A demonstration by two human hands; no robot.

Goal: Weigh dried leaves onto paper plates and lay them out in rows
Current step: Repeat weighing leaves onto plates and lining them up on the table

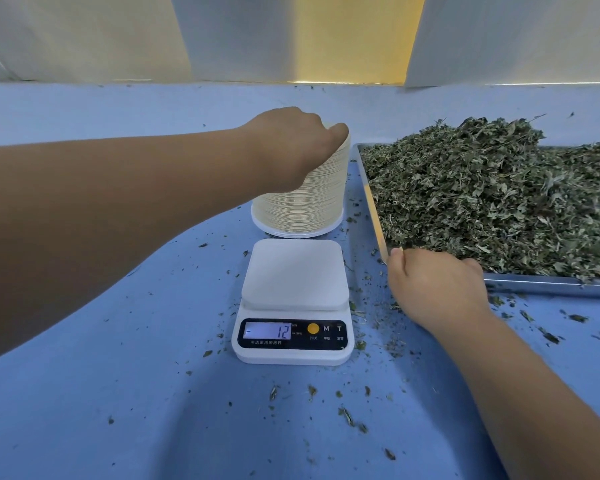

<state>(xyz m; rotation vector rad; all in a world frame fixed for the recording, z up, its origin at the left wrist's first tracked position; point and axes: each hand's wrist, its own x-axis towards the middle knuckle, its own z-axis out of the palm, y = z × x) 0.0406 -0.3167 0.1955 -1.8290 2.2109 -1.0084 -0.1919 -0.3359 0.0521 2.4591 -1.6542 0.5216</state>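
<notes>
The stack of paper plates (309, 199) stands on the blue counter (118, 410) at 12 o'clock from the scale (293, 271), just beyond it. The left hand (291, 147) is on top of the stack, its fingers curled over the upper edge as if to peel one off. The scale's platform is bare and its display (267, 330) shows minus 12. That suggests it was zeroed with a plate on, so a fresh plate should bring it back near nought. A single plate will be feather-light, thin and easily bent, and likely to cling to the one beneath, so it is best lifted by the rim with a thumb sliding it free. The dried leaves (482, 188) are heaped in a metal tray (548, 284) at 2 o'clock. They look brittle, loose and prone to scatter, as the crumbs on the counter suggest. The right hand (437, 289) sits curled at the tray's near-left corner, but I cannot tell whether it grips the rim or a pinch of leaves.
</notes>
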